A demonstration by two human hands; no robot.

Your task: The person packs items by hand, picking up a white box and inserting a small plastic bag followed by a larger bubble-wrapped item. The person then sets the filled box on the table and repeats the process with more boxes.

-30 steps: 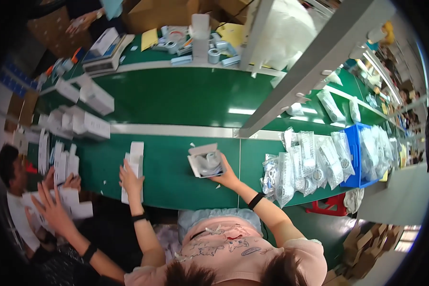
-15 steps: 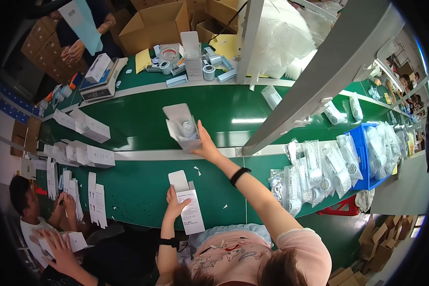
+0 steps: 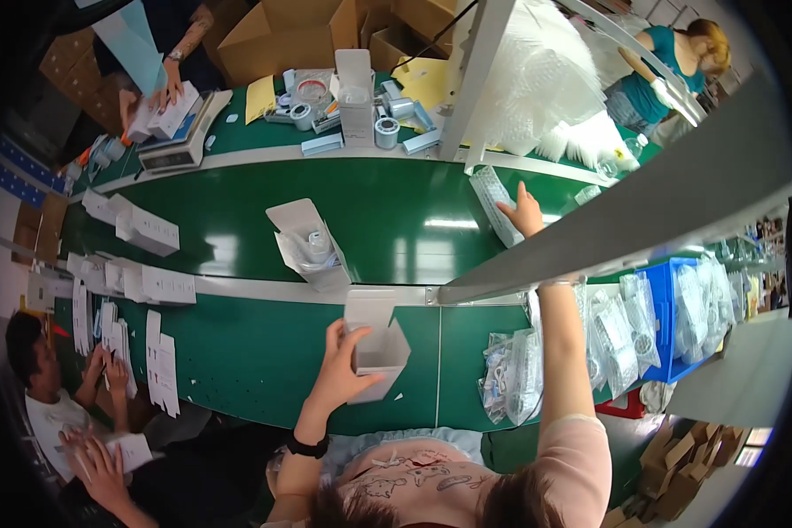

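My left hand is closed on a white carton, which stands upright at the near green table with its lid flap up and its inside showing no contents. My right hand is stretched far forward behind the grey metal post, fingers apart, beside a bubble-wrapped item. Whether its thumb touches the wrap I cannot tell. Another white carton, tilted with its flap open, sits left of centre on the far green strip. A clear-wrapped piece shows inside it.
The slanted grey post crosses in front of my right forearm. Bubble-wrapped packs lie by a blue bin at right. White cartons line the left. Across the table a co-worker's hands hold boxes on a scale; another person sits at left.
My right hand has let go of the filled carton and reached right to the bubble-wrapped item. My left hand has raised its carton upright, opening toward me. The far co-worker's hands have come to the scale.
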